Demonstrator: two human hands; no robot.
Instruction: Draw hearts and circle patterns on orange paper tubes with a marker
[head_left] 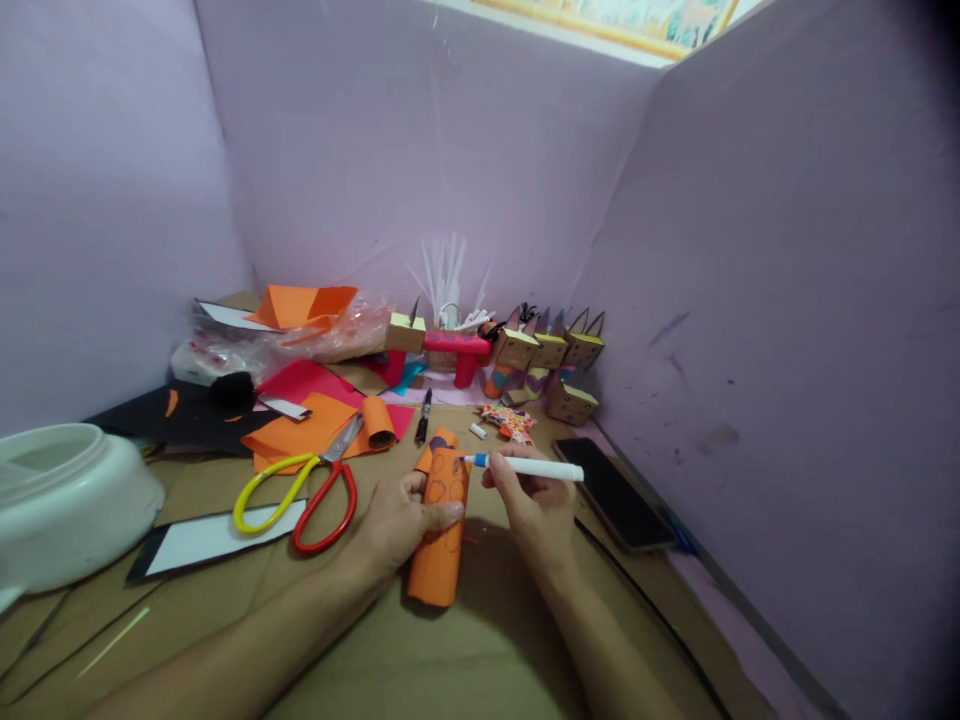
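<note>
1. Left hand [401, 515] closed round an orange paper tube [441, 530], thumb laid across its front, fingers wrapped behind; tube lying on the brown cardboard table [480, 650], near the middle, its far end pointing away towards the back wall.
2. Right hand [529, 500] pinched shut on a white marker [529, 466] with a blue tip; marker held level, tip touching the upper part of the tube, where faint drawn outlines show.
3. Just left of the tube: scissors [304, 490] with one yellow and one red handle, blades resting on orange paper sheets [307, 432].
4. On those sheets, a small orange paper roll [379, 422]; beside it, pink paper [315, 380].
5. Towards the left edge: a white plastic tub [64, 500], with a black-edged white strip [217, 535] lying between tub and scissors.
6. Towards the right edge, near the right hand: a dark phone [613, 492] lying flat.
7. Along the back edge: a row of small cardboard box figures [551, 350] with pointed ears, a red stand [457, 350], a black pen [424, 415] lying in front.
8. Purple walls [787, 300] closing in the table on three sides.
</note>
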